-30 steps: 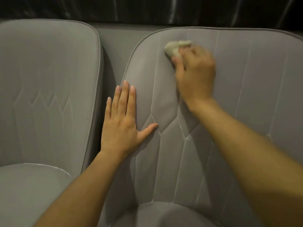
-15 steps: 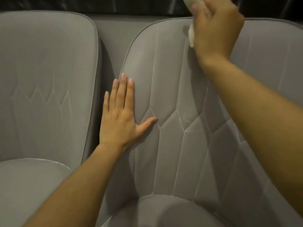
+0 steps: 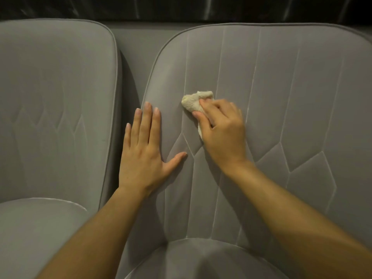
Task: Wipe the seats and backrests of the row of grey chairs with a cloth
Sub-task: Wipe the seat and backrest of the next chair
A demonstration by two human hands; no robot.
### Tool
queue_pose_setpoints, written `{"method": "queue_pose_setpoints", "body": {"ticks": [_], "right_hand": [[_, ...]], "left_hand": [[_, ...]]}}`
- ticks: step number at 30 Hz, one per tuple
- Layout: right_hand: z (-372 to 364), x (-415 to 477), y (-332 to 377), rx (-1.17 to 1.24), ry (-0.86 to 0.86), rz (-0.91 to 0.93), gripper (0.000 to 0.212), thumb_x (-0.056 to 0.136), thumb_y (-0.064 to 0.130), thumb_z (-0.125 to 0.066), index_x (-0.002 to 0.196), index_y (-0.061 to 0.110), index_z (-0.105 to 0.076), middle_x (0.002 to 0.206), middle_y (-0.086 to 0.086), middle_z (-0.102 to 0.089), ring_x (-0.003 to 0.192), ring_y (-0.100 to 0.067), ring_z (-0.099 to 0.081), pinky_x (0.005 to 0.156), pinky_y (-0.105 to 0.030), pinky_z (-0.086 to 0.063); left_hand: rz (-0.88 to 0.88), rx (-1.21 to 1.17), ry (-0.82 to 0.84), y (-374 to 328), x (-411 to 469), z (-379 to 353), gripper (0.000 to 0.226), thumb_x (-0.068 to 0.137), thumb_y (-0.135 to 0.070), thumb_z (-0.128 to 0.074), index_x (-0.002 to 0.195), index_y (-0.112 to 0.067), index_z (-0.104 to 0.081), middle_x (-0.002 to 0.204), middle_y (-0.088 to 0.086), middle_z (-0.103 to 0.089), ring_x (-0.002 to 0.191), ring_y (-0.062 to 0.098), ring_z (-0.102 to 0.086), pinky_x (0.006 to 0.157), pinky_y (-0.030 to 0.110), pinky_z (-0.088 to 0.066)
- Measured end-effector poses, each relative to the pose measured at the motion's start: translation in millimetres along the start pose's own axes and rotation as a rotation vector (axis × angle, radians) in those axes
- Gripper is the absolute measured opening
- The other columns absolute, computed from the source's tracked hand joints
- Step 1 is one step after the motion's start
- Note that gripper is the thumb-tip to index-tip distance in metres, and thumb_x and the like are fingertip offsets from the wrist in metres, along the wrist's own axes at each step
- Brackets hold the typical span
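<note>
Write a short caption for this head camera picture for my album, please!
Right hand rubs a cream cloth over a grey chair backrest while the left hand rests flat beside it.

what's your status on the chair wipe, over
Left hand flat on right chair's backrest. Right hand grips cloth, pressed to same backrest. Nothing blocking the wipe.

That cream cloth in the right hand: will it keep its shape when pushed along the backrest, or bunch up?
Likely floppy: the cloth is crumpled under the right hand. Probably light, since curled fingers alone hold it. It may drag on the fabric backrest.
</note>
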State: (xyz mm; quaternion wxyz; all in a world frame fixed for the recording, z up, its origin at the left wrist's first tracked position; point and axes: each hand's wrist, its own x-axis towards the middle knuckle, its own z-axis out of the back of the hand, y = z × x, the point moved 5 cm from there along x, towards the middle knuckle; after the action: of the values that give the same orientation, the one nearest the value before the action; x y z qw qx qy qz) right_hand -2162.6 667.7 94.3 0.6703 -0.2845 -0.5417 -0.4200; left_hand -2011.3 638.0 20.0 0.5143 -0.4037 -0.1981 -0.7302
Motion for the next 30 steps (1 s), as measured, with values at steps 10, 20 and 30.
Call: {"method": "queue_pose_setpoints", "body": {"ticks": [10,20,30], "right_hand": [[-11,-10,-6,-0.107,-0.143,-0.068,0.021,0.082,0.012,-0.068,0.100,0.001,-0.070,0.087,-0.018,-0.067,0.070,-0.035,-0.059,0.065,-0.039,-0.047],[10,-1,-13,0.020,-0.206,-0.074,0.025,0.082,0.012,-0.067,0.104,0.001,-0.068,0.101,-0.015,-0.067,0.083,-0.035,-0.062,0.074,-0.041,-0.048],[-16,-62,-7,-0.100,-0.107,-0.033,0.022,0.085,0.014,-0.065,0.103,0.001,-0.070,0.094,-0.013,-0.069,0.068,-0.031,-0.059,0.061,-0.036,-0.047]], "left_hand": [[-0.019,-0.009,-0.035,0,-1,0,0.099,0.082,-0.070,-0.038,0.151,-0.016,0.008,0.158,0.001,0.011,0.147,0.020,0.007,0.119,0.043,-0.004],[-0.010,0.011,-0.028,1,-1,-3,0.098,0.083,-0.070,-0.038,0.152,-0.017,0.007,0.158,0.000,0.014,0.147,0.019,0.010,0.119,0.044,-0.003],[-0.012,0.032,-0.006,-1,0,-2,0.097,0.083,-0.071,-0.035,0.151,-0.018,0.010,0.158,0.002,0.014,0.147,0.020,0.010,0.119,0.043,-0.003]]}}
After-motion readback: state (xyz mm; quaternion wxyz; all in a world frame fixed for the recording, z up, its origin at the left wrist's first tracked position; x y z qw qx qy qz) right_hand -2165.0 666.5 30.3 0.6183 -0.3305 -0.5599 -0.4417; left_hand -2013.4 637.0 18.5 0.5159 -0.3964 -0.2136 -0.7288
